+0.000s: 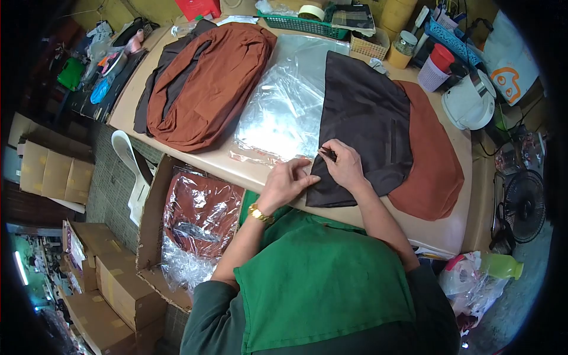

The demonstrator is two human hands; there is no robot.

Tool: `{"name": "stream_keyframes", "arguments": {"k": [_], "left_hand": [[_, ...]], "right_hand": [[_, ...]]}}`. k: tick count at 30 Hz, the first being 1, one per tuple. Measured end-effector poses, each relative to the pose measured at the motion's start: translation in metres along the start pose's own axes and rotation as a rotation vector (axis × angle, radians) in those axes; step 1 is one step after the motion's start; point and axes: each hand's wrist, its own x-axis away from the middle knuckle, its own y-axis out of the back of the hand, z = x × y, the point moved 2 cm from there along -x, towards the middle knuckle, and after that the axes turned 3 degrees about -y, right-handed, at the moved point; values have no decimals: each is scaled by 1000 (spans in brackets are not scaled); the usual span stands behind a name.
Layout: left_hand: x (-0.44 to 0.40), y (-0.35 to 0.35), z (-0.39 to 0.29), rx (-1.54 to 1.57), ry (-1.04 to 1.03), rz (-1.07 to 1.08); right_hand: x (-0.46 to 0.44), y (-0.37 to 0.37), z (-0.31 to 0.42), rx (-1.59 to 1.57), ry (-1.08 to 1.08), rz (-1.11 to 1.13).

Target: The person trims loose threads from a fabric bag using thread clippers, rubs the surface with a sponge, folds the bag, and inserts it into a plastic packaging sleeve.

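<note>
A dark brown fabric piece lies flat near the table's front edge, partly over a rust-brown fabric piece. My left hand, with a gold watch at the wrist, has its thumb and fingers closed at the dark piece's left edge. Just right of it, my right hand is closed above the same cloth. A small dark thing sticks out from its fingers; whether it is a tool or a fold of cloth I cannot tell. Clear plastic bags lie stacked left of the dark cloth.
Rust-brown fabric bags are piled at the table's far left. Below the table edge, a cardboard box holds plastic-wrapped brown goods. A green tray, a red cup and a white appliance stand along the back and right.
</note>
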Motion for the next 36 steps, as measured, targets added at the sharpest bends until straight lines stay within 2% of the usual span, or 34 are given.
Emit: {"name": "stream_keyframes", "arguments": {"k": [1, 3, 4, 8, 11, 13, 14, 16, 17, 18, 20, 21, 22, 24, 25, 27, 28, 30, 32, 34, 36], "left_hand": [[0, 1, 0, 1, -1, 0], [-1, 5, 2, -86, 181, 74], [0, 8, 7, -85, 182, 77], [7, 14, 21, 71, 131, 109], [6, 9, 10, 107, 85, 14], [8, 7, -16, -106, 73, 13], [7, 5, -15, -106, 74, 12], [4, -1, -7, -230, 106, 135], [5, -1, 1, -208, -10, 47], [5, -4, 16, -207, -13, 49], [5, -7, 41, 51, -51, -51], [8, 0, 18, 195, 102, 7], [10, 1, 15, 195, 103, 7], [11, -1, 16, 499, 276, 58], [12, -2, 18, 498, 275, 54], [15, -7, 25, 926, 373, 80], [16, -8, 18, 926, 370, 76], [19, -9, 4, 1220, 421, -81], [19, -9, 7, 1205, 393, -78], [19, -8, 4, 1191, 366, -72], [20, -8, -4, 1076, 294, -107]], "right_hand": [[0, 0, 0, 3, -2, -4], [-2, 1, -2, -6, 13, -11], [-1, 1, -3, -18, 24, -13], [0, 0, -2, -31, 0, -1], [-2, 0, -4, -67, -31, -17], [-2, -1, -5, -69, 47, -95], [-1, 0, -5, -69, 48, -93], [-2, 3, -1, -91, 36, -84], [-3, 3, -1, -89, 38, -86], [-2, 4, -1, -109, 27, -92], [-2, 6, -2, -127, 15, -98], [-2, 7, 0, -122, -31, -61], [-2, 8, 1, -118, -75, -23], [-2, 9, 5, -174, -93, -4], [-2, 10, 7, -230, -111, 13], [-1, 14, 17, -178, -74, -2], [2, 18, 23, -125, -43, -18], [6, 28, 38, -71, -10, -33], [11, 40, 57, 84, -6, 17], [14, 48, 70, 102, 27, 9], [17, 52, 81, 144, 139, 25]]}}
